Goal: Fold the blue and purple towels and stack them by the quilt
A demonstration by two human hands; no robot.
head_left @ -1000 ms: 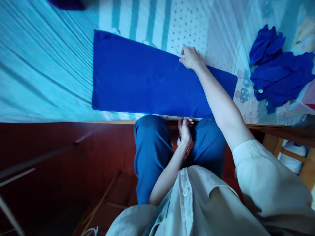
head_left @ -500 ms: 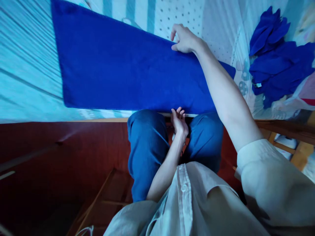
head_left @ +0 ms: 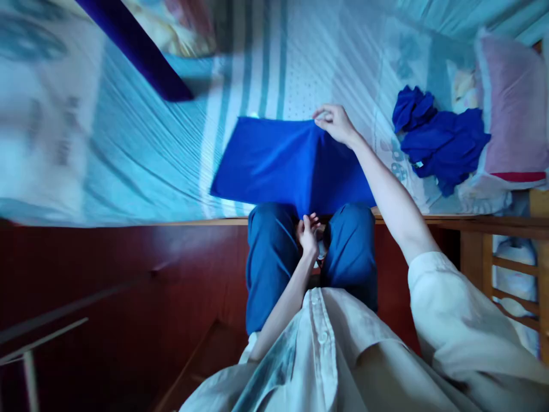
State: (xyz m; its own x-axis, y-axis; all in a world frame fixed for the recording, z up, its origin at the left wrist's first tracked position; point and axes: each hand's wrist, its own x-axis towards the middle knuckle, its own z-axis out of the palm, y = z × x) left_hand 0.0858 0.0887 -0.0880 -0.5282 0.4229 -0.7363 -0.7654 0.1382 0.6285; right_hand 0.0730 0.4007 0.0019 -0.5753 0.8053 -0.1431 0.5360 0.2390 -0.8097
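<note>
along the near side of the bed (head_left: 146, 160), the right hand (head_left: 338, 125) is pinching the spread blue cloth (head_left: 268, 157) at its far edge, so a ridge is forming toward the left hand (head_left: 307, 239), whose grip one cannot tell.

No legible text, brand, number or sign. Small white tag (head_left: 419, 164) on crumpled blue cloth (head_left: 448, 140): too small to read. Dark marks (head_left: 64, 134) on bedsheet (head_left: 137, 154), far left: blurred; cannot tell whether lettering or pattern.
</note>
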